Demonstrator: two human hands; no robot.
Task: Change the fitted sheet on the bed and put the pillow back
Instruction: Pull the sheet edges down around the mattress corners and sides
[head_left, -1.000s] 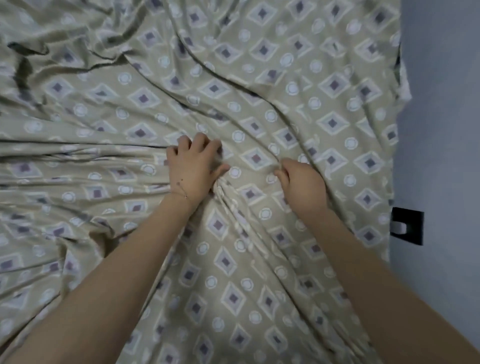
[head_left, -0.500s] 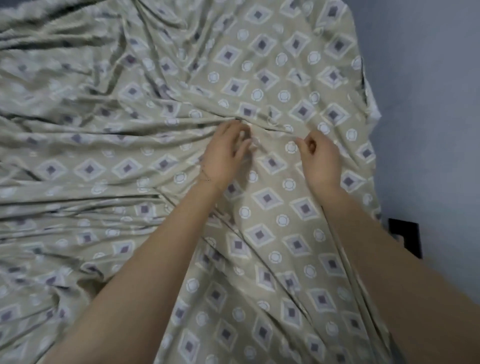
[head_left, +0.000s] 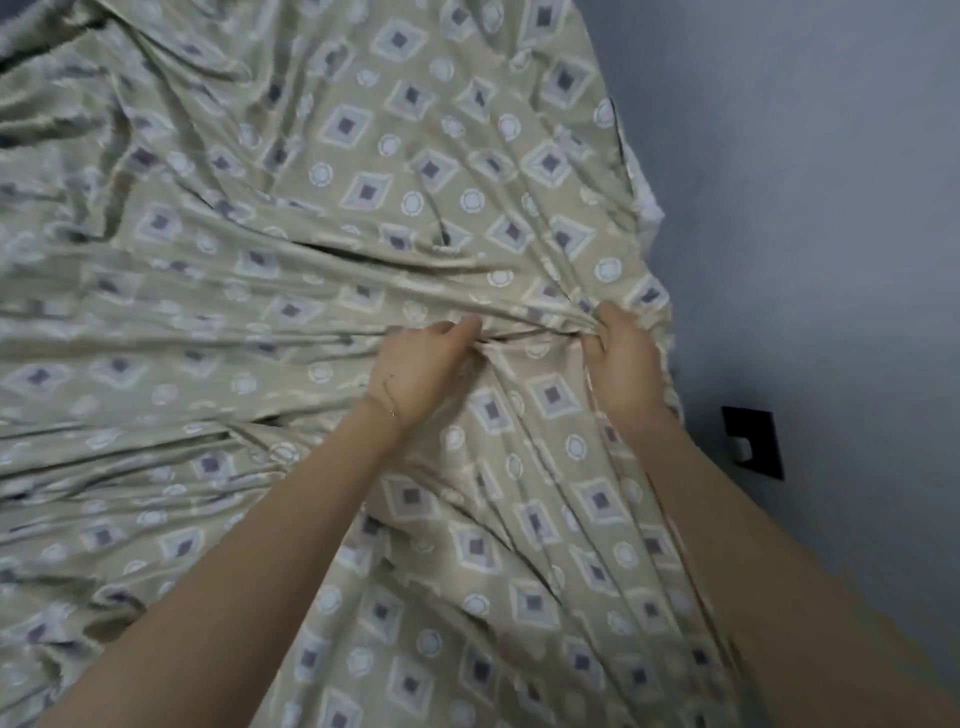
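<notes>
Beige sheet beside the grey wall sits clamped in left hand and right hand.

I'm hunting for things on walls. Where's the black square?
Head view, right side: the black square sits on the wall, right of and slightly below the right hand gripping the sheet.

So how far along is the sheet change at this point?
Done: the patterned sheet is spread out, but loose and heavily creased. In hand: the left hand and right hand each have a grip on a bunched fold near the edge by the wall. Left: pulling it taut and fitting the edges; no pillow is in view, so that step looks undone.
</notes>
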